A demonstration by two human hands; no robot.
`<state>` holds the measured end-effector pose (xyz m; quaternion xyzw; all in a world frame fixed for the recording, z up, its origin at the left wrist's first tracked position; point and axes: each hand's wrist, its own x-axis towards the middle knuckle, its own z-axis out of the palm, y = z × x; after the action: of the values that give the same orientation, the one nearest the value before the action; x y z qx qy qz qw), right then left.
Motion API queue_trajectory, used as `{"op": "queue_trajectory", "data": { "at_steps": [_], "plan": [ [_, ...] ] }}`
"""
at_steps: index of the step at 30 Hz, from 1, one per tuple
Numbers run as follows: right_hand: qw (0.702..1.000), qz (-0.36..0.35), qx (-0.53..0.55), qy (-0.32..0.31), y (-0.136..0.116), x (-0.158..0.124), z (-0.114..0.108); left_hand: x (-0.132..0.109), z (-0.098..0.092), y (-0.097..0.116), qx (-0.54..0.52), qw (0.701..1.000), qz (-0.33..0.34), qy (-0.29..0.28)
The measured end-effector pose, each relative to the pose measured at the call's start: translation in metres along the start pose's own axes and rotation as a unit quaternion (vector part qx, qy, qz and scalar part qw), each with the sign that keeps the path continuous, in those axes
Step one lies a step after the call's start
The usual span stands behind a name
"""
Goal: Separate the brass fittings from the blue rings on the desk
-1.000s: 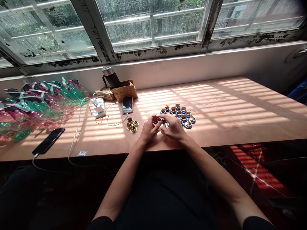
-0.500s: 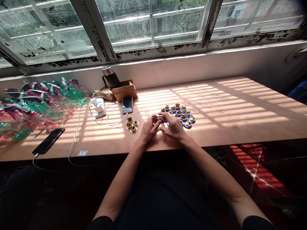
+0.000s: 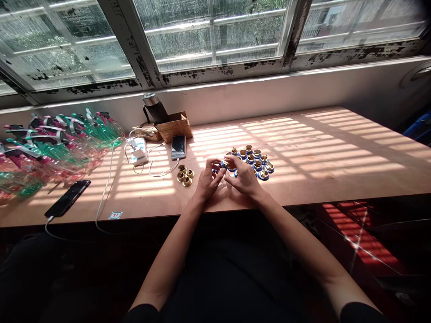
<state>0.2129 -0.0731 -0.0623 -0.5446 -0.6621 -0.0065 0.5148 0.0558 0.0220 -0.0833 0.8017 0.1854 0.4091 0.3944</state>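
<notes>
Your wooden table (image 3: pixel 319 166) has many stripes of sunlight and shadow on it. At 12 o'clock from your hands there is a pale wall (image 3: pixel 235 101) and, above it, windows (image 3: pixel 215 36) with peeling frames. At 4 o'clock, below the table, a red floor (image 3: pixel 367 242) shows.

Between 10 and 11 o'clock stands a cardboard box (image 3: pixel 174 129) with a dark flask (image 3: pixel 156 111) beside it. Between 9 and 10 are a white power strip (image 3: pixel 139 152) and many green and pink bottles (image 3: pixel 63 139).

Your left hand (image 3: pixel 207 183) and right hand (image 3: pixel 244 178) meet over the table, and the fingertips of both are narrow around one blue-and-gold piece (image 3: pixel 224 165). Similar blue-rimmed pieces (image 3: pixel 263 174) stand in a cluster at 2 o'clock; small gold cups (image 3: pixel 187 181) are grouped at 9 o'clock.

One second ago, the piece looked dark between your fingers; now its gold and blue show more clearly. Your hands have stayed almost in the same place, and the gold cups also.
</notes>
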Motion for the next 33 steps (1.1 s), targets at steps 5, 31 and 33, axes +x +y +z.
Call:
{"op": "queue_trajectory", "data": {
  "at_steps": [5,31,33],
  "plan": [
    [1.000,-0.001,-0.008,-0.001,-0.0025,0.0003,-0.0017,0.0002,-0.0008,0.0022,-0.002,1.000,-0.002,-0.005],
    [0.999,-0.048,-0.022,-0.003,-0.0002,-0.0013,0.0029,-0.0022,0.0007,-0.0039,0.003,1.000,-0.018,-0.016],
    [0.999,-0.041,-0.018,-0.001,-0.0002,-0.0011,0.0022,-0.0023,0.0009,-0.0051,0.011,1.000,-0.011,-0.012]
  ]
}}
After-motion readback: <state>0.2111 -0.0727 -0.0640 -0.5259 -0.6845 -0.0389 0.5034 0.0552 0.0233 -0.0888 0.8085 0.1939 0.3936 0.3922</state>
